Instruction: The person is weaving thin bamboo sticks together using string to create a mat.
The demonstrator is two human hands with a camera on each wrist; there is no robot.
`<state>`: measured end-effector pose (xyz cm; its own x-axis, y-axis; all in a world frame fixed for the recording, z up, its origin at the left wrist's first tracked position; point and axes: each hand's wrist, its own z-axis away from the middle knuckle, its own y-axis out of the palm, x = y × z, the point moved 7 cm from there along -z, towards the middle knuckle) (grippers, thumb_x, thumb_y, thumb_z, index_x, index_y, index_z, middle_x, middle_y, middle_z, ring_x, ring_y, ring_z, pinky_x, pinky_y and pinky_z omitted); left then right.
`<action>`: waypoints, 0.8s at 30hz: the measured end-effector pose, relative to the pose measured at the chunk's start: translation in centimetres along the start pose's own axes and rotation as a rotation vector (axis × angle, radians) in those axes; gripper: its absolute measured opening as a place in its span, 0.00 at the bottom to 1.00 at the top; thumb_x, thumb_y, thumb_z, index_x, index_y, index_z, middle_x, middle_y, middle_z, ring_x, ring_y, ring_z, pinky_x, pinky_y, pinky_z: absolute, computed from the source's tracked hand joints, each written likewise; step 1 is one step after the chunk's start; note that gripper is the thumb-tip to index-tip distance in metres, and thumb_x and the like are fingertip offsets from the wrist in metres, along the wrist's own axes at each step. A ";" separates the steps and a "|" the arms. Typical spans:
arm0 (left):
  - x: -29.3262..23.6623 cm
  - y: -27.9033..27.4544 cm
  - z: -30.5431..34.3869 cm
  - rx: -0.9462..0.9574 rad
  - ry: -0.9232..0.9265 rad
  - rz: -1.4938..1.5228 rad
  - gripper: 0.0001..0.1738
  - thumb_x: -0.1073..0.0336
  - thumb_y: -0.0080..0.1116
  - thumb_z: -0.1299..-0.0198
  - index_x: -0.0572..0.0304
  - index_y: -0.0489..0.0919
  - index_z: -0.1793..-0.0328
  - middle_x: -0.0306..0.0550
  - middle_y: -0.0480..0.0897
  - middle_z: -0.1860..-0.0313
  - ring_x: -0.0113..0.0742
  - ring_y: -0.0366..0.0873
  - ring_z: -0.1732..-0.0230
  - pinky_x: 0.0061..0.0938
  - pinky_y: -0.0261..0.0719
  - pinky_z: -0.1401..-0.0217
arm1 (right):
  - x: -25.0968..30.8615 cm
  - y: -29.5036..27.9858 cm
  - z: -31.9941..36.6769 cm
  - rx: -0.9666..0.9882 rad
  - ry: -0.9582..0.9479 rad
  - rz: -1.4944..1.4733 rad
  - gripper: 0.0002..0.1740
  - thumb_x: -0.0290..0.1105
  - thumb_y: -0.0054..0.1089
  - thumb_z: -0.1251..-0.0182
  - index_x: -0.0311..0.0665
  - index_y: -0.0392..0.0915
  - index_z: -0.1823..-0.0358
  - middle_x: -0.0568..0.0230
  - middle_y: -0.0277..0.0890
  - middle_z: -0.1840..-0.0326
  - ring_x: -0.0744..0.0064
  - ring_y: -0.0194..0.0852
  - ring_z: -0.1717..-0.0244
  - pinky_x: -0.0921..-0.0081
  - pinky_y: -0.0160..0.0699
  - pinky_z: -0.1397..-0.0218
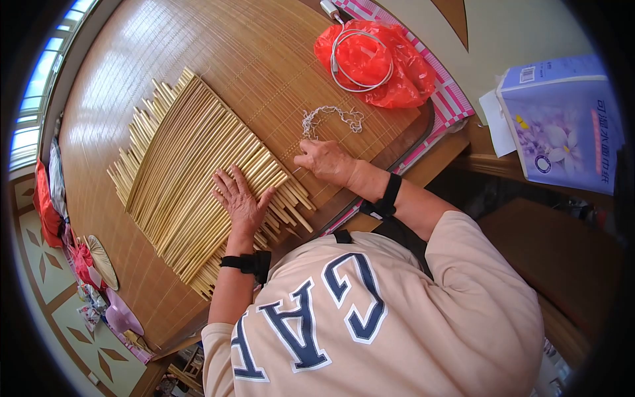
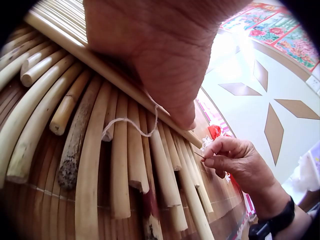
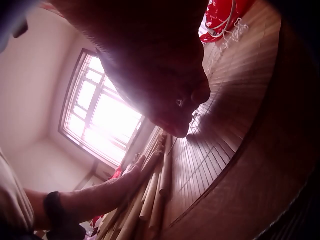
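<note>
Many thin bamboo sticks [image 1: 192, 165] lie side by side in a fan-like panel, their ends uneven at both sides. My left hand [image 1: 241, 204] lies with spread fingers on the sticks near the panel's right part. Just past the last stick, my right hand [image 1: 327, 162] pinches a thin needle-like piece [image 2: 199, 156] between thumb and fingertips. A white string [image 2: 129, 120] runs loosely over the stick ends in the left wrist view. Beyond the right hand lies a tangled length of white thread [image 1: 340, 111].
A slatted bamboo mat [image 1: 264, 59] covers the table. Red plastic bag [image 1: 403, 66] with a coiled white cable [image 1: 337, 53] sits at the far right edge. A purple tissue pack [image 1: 562, 126] stands to the right. Hats, including a pink one [image 1: 122, 314], lie along the left edge.
</note>
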<state>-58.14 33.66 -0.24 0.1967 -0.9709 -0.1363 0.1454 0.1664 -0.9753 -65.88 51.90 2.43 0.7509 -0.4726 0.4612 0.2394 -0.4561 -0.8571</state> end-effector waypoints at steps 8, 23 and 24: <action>-0.1 -0.1 0.0 0.006 -0.008 -0.017 0.57 0.30 0.48 0.49 0.62 0.39 0.26 0.68 0.32 0.27 0.60 0.21 0.26 0.55 0.20 0.30 | 0.0 -0.1 -0.2 0.011 -0.010 -0.007 0.02 0.26 0.51 0.48 0.42 0.70 0.73 0.58 0.65 0.69 0.60 0.74 0.63 0.68 0.75 0.66; 0.0 0.2 0.0 0.001 0.000 -0.018 0.58 0.29 0.46 0.50 0.62 0.38 0.26 0.70 0.32 0.28 0.62 0.21 0.27 0.56 0.20 0.31 | 0.4 0.0 -0.4 -0.048 -0.097 -0.023 0.01 0.27 0.50 0.50 0.41 0.68 0.74 0.63 0.66 0.71 0.64 0.73 0.64 0.71 0.75 0.66; 0.0 0.3 -0.1 0.000 0.002 -0.022 0.58 0.28 0.46 0.50 0.62 0.38 0.26 0.70 0.32 0.28 0.62 0.22 0.27 0.56 0.20 0.31 | 0.4 0.0 -0.4 -0.048 -0.098 -0.023 0.01 0.27 0.50 0.50 0.41 0.68 0.74 0.63 0.66 0.71 0.64 0.73 0.64 0.71 0.75 0.66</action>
<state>-58.14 33.66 -0.50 0.1920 -0.9746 -0.1154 0.1491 0.1452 -0.9781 -65.79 51.41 2.74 0.8025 -0.3866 0.4544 0.2297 -0.5027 -0.8334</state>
